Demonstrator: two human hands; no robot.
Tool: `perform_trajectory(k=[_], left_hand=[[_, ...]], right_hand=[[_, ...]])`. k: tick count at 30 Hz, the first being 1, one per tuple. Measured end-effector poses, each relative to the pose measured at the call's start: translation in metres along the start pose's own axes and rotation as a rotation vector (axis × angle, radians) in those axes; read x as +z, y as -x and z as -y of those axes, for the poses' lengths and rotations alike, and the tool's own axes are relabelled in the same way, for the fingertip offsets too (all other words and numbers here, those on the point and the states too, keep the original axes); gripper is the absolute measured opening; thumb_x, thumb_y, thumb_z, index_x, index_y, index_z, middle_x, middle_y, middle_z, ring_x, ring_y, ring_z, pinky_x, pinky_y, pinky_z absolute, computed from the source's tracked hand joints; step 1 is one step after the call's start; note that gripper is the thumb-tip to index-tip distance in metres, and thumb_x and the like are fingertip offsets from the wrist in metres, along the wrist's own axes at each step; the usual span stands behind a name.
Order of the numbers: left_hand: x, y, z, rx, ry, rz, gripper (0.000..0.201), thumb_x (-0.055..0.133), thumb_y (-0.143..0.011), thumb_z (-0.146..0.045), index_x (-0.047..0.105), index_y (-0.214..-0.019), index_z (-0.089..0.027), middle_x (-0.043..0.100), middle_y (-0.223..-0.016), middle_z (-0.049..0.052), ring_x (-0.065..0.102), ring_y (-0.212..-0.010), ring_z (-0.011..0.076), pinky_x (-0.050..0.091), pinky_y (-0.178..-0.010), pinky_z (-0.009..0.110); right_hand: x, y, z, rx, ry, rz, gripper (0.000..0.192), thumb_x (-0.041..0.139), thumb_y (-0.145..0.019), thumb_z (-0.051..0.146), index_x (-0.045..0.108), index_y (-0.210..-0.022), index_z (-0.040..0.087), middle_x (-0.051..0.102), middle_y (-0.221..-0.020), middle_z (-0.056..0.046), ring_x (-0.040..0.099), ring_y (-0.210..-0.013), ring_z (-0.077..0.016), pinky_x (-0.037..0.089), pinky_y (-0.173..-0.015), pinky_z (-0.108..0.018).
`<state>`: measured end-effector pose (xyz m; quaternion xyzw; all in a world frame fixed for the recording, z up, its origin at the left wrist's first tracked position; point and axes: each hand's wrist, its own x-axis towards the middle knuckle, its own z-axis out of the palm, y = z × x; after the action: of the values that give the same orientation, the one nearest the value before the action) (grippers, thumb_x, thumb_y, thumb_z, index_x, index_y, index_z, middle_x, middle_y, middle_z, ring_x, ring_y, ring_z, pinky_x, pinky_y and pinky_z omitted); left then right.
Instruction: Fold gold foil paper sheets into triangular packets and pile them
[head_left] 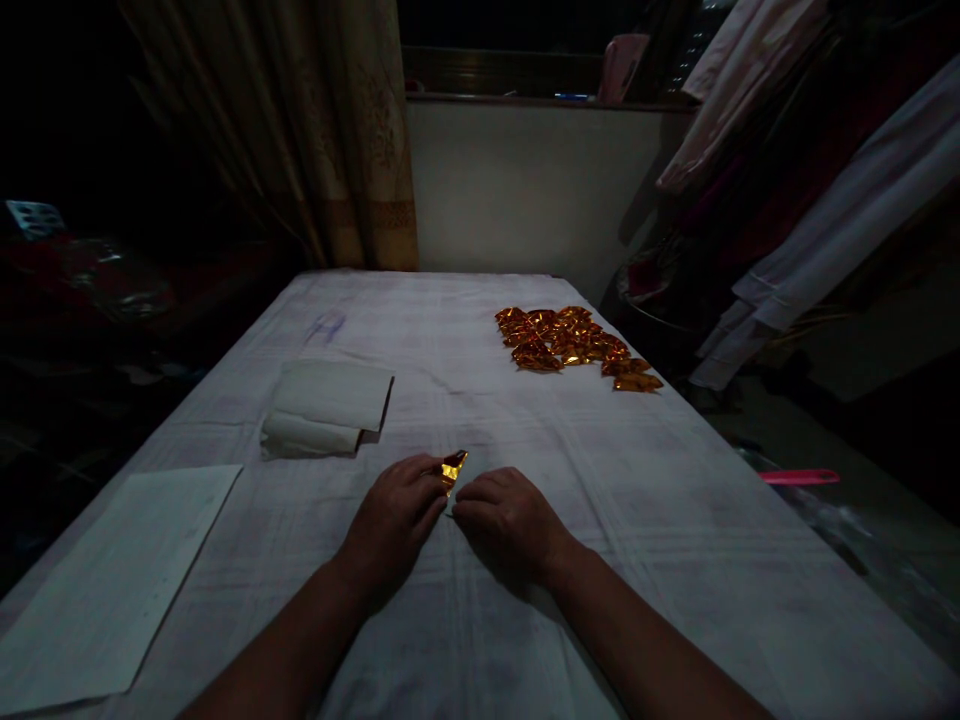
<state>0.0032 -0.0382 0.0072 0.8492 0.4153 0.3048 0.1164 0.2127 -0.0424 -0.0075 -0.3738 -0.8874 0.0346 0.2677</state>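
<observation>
Pinching a gold foil piece (pixel 454 466), the left hand (pixel 396 522) holds it at its fingertips; its long axis tilts up-right. Right hand (pixel 508 520) lies beside, curled, fingertips near the foil's lower edge.

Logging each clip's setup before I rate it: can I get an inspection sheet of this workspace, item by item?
Surface: table under a pale, creased cloth, dimly lit.
Job's things: small gold foil piece at the fingertips of the left hand; pile of folded gold foil pieces at the far right.
Clutter: folded white paper stack left of centre; flat white sheet at the near left edge.
Hands: left hand pinches the foil piece; right hand rests knuckles-up beside it, touching the cloth.
Cables: nothing seen.
Surroundings: curtain behind, hanging clothes at right, dark clutter at left.
</observation>
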Motion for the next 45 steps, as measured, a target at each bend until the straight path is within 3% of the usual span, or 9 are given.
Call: perform_trajectory(k=[3, 7, 16, 23, 45], left_hand=[[-0.002, 0.0, -0.003, -0.018, -0.002, 0.018, 0.012, 0.058, -0.095, -0.019, 0.07, -0.096, -0.022, 0.072, -0.109, 0.006, 0.065, -0.102, 0.0217, 0.053, -0.09, 0.038], [-0.005, 0.002, -0.007, -0.033, -0.023, 0.067, 0.01, 0.06, -0.094, -0.019, 0.069, -0.094, -0.022, 0.072, -0.099, 0.004, 0.064, -0.093, 0.0212, 0.051, -0.084, 0.037], [-0.003, 0.003, -0.009, -0.059, -0.001, 0.089, 0.008, 0.059, -0.096, -0.02, 0.067, -0.097, -0.022, 0.071, -0.099, 0.003, 0.062, -0.093, 0.0207, 0.047, -0.084, 0.037], [-0.003, 0.003, -0.009, -0.064, 0.029, 0.073, 0.012, 0.055, -0.099, -0.024, 0.067, -0.098, -0.023, 0.071, -0.1, 0.002, 0.062, -0.093, 0.0203, 0.046, -0.084, 0.037], [0.0, 0.002, -0.011, -0.134, 0.047, 0.111, 0.005, 0.06, -0.096, -0.024, 0.064, -0.095, -0.023, 0.068, -0.097, 0.003, 0.06, -0.093, 0.0221, 0.046, -0.086, 0.042]], right_hand=[[0.002, 0.001, -0.002, -0.035, -0.088, -0.083, 0.013, 0.063, -0.094, 0.02, 0.071, -0.085, 0.023, 0.077, -0.086, -0.001, 0.066, -0.077, -0.0169, 0.043, -0.073, -0.031], [0.0, 0.005, -0.007, 0.06, -0.187, -0.12, 0.007, 0.065, -0.093, 0.023, 0.071, -0.09, 0.023, 0.076, -0.091, -0.004, 0.066, -0.083, -0.019, 0.044, -0.075, -0.033], [0.001, 0.003, -0.003, 0.297, -0.249, -0.077, 0.008, 0.068, -0.089, 0.019, 0.07, -0.082, 0.022, 0.071, -0.09, -0.003, 0.062, -0.087, -0.0208, 0.043, -0.08, -0.036], [0.002, -0.001, 0.002, 0.392, -0.225, -0.048, 0.012, 0.067, -0.088, 0.017, 0.064, -0.077, 0.021, 0.068, -0.088, -0.003, 0.059, -0.086, -0.0209, 0.04, -0.08, -0.035], [0.005, -0.003, 0.005, 0.412, -0.101, -0.016, 0.016, 0.065, -0.088, 0.02, 0.056, -0.076, 0.021, 0.065, -0.086, -0.003, 0.056, -0.083, -0.0213, 0.037, -0.075, -0.035]])
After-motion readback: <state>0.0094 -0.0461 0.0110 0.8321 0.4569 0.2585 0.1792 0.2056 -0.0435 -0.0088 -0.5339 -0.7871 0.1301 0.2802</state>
